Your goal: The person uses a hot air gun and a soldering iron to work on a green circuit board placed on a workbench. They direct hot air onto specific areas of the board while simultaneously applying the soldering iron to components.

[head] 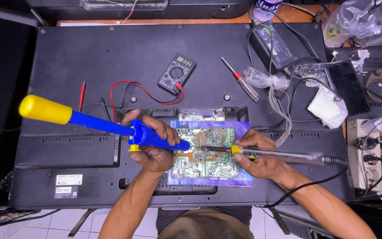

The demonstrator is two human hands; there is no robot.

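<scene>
desoldering pump (107, 125) and soldering iron (266, 153) over circuit board (206, 152)

My left hand (152, 142) and right hand (257, 155) are bare, no gloves or rings. My forearms are sleeveless. Below, I wear a dark shirt (208, 215) and khaki trousers (204, 226).

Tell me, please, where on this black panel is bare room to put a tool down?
The TV back panel is bare at upper left, bordered by the multimeter and red probe. Crowded: right side, around the screwdriver, power adapter and cables.
</scene>
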